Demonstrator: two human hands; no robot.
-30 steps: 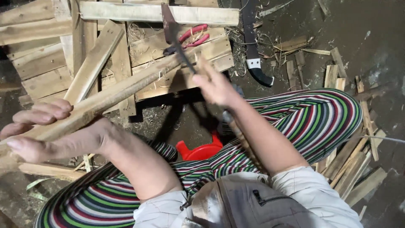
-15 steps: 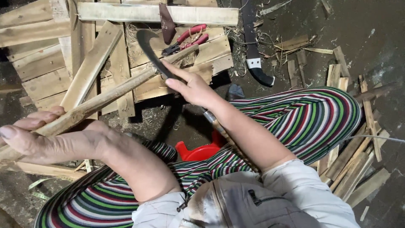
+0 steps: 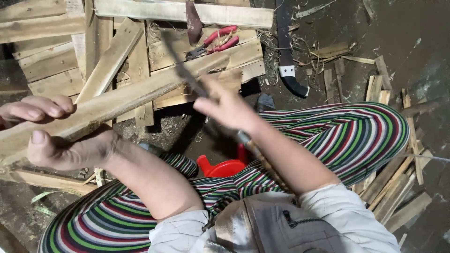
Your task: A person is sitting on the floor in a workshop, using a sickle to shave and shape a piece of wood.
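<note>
A: L hand status?
B: Closed round the long wood strip, mid-left of frame; strip runs up-right over the plank pile.
A: R hand?
B: Centre, blurred, fist shut on a blade touching the strip. Red pliers top centre.

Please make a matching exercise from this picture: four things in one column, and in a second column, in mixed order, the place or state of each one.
Things:
1. wood strip
2. pliers
3. machete
4. red stool

Places or states:
A. lying on the ground, black handle toward the person
B. lying on the planks, red handles
C. held in the left hand
D. under the striped legs

Pairs: 1-C, 2-B, 3-A, 4-D

The right hand holds a blurred blade against the wood strip.
</note>
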